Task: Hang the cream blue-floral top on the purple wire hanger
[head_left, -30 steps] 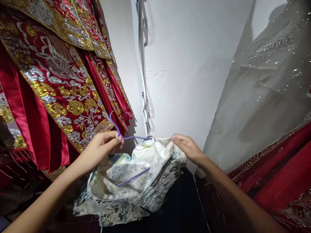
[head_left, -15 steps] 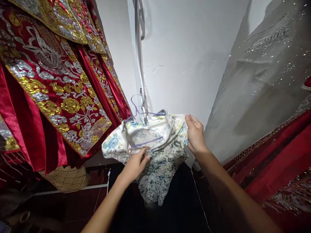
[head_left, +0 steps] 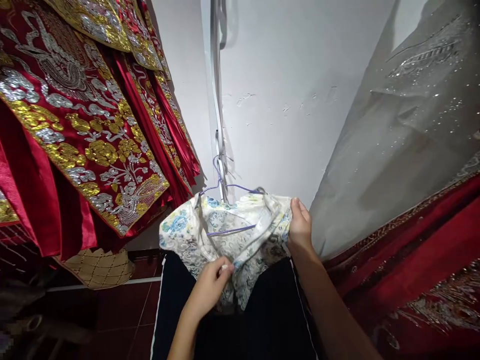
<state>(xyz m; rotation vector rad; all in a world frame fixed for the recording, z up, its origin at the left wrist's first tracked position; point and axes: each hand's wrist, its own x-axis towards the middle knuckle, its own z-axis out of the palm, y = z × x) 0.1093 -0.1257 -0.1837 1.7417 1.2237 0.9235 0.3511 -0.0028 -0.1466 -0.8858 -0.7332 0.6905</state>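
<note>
A white floral blouse (head_left: 180,227) with blue and yellow flowers hangs on a thin purple hanger (head_left: 236,230), its neckline gaping toward me. The hanger's hook stands up in front of a white metal rack post (head_left: 215,85). My left hand (head_left: 213,282) is closed on the front edge of the blouse's neckline, thumb and fingers pinched together. At the other side, my right hand (head_left: 301,224) grips the blouse's right sleeve end between thumb and fingers. The lower part of the blouse drops in front of my dark trousers (head_left: 270,310).
Red embroidered garments (head_left: 93,125) with gold and silver sequins hang at the left. To the right hangs a grey beaded sheer fabric (head_left: 397,135), with red cloth (head_left: 423,250) below it. Behind the post is a white wall (head_left: 277,65), and dark red floor tiles (head_left: 120,310) lie below.
The blouse and hanger have moved lower and sit more level, with the neckline spread wider. My left hand has pulled the front edge down; my right hand has lowered slightly, still gripping the sleeve.
</note>
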